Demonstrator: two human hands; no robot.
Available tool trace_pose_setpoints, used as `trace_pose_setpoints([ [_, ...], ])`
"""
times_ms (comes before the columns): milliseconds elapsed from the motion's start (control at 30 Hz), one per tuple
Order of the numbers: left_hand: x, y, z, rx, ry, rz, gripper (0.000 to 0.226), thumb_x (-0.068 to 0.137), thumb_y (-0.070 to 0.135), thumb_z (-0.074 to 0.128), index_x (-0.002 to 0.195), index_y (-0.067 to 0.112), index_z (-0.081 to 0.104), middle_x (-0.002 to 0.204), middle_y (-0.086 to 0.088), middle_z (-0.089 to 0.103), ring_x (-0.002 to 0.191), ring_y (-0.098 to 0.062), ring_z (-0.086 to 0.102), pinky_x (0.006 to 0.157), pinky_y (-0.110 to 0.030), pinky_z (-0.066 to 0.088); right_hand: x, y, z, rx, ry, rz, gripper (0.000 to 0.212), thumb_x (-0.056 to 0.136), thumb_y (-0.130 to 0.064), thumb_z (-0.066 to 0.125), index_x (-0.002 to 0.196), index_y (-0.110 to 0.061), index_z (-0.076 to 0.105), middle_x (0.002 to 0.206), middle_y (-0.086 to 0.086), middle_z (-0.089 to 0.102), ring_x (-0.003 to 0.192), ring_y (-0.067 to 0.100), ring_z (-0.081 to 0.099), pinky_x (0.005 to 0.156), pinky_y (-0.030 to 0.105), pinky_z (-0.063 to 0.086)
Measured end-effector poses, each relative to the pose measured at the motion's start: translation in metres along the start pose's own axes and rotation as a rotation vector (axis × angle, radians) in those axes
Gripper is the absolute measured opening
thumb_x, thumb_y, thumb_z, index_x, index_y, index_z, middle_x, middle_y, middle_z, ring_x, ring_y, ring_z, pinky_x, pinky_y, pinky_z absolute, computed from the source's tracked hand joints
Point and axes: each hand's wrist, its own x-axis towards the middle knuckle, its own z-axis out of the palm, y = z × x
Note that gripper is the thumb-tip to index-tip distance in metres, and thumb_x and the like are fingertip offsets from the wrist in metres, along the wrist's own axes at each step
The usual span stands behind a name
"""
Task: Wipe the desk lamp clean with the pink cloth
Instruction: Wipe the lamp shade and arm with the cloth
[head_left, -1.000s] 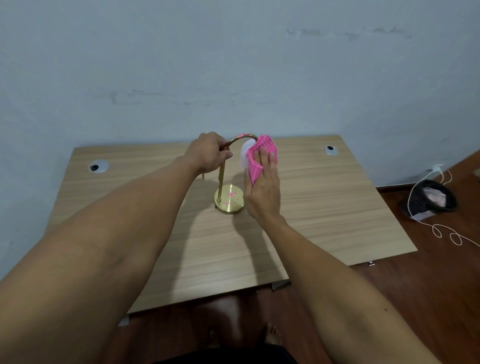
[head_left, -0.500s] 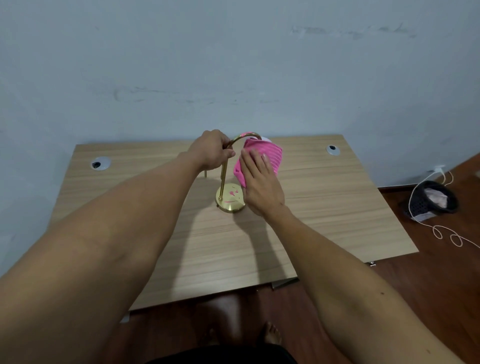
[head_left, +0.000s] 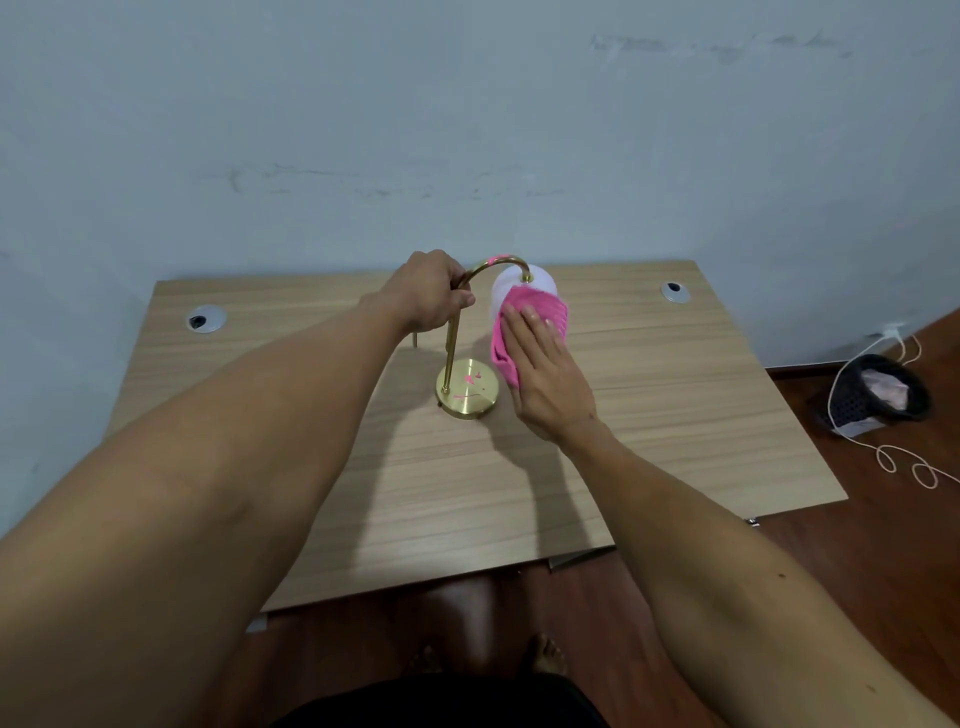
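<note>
A brass desk lamp stands mid-desk on a round base (head_left: 467, 396), with a thin upright stem, a curved neck and a white shade (head_left: 540, 279) hanging at its right end. My left hand (head_left: 431, 293) is closed around the top of the stem where the neck bends. My right hand (head_left: 545, 371) lies flat with fingers spread, pressing the pink cloth (head_left: 530, 322) against the near side of the shade. The cloth covers most of the shade's front; only the shade's top shows.
The wooden desk (head_left: 675, 415) stands against a pale wall, with round cable grommets at back left (head_left: 206, 318) and back right (head_left: 675, 292). On the floor to the right are a dark mesh bin (head_left: 878, 397) and a white cable (head_left: 904, 462). My bare feet show below the desk's front edge.
My right hand has slid the pink cloth across the shade, first left and up, now lower and to the right, leaving the shade's white top uncovered. My left hand has kept its hold.
</note>
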Motion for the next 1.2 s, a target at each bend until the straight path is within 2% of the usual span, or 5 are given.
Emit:
trace_pose_setpoints([
  [233,0.001,0.002,-0.002,0.011,-0.014,-0.002,0.016,0.089,0.023,0.071,0.087,0.008,0.075,0.084,-0.015,0.073,0.087,-0.032,0.068,0.077,-0.036,0.053,0.024,-0.001,0.004,-0.14,-0.129,-0.134,0.062,0.101,-0.027,0.042,0.154,0.006,0.035,0.164,0.021,0.03,0.155,0.034,0.022,0.129,0.048,0.01],
  [800,0.0,0.005,-0.003,0.001,-0.032,-0.027,0.014,0.09,0.023,0.071,0.091,0.01,0.076,0.082,-0.007,0.069,0.081,-0.024,0.064,0.071,-0.027,0.043,-0.023,0.05,0.001,0.059,-0.205,-0.298,0.052,0.105,-0.022,0.04,0.146,0.008,0.046,0.155,0.025,0.044,0.149,0.036,0.037,0.127,0.042,0.02],
  [900,-0.001,0.005,-0.004,0.001,-0.031,-0.031,0.015,0.09,0.022,0.07,0.092,0.008,0.075,0.083,-0.008,0.069,0.081,-0.024,0.063,0.071,-0.028,0.045,-0.039,0.052,-0.016,0.275,-0.298,0.094,0.051,0.105,-0.029,0.031,0.138,0.002,0.055,0.142,0.021,0.057,0.128,0.038,0.057,0.11,0.044,0.045],
  [1033,-0.001,0.008,-0.004,0.001,-0.032,-0.035,0.015,0.091,0.022,0.07,0.091,0.009,0.075,0.081,-0.006,0.068,0.079,-0.023,0.062,0.07,-0.027,0.044,-0.021,0.059,-0.031,0.842,-0.307,1.176,0.028,0.106,-0.023,0.04,0.103,-0.005,0.062,0.101,0.016,0.07,0.079,0.028,0.067,0.069,0.042,0.058],
  [1200,-0.002,0.007,-0.003,0.006,-0.037,-0.034,0.014,0.091,0.022,0.069,0.089,0.01,0.075,0.08,-0.006,0.068,0.077,-0.023,0.061,0.065,-0.027,0.041,0.027,0.044,-0.047,1.128,0.183,1.35,0.026,0.105,-0.027,0.046,0.108,-0.009,0.063,0.083,0.0,0.065,0.072,0.016,0.064,0.063,0.029,0.051],
])
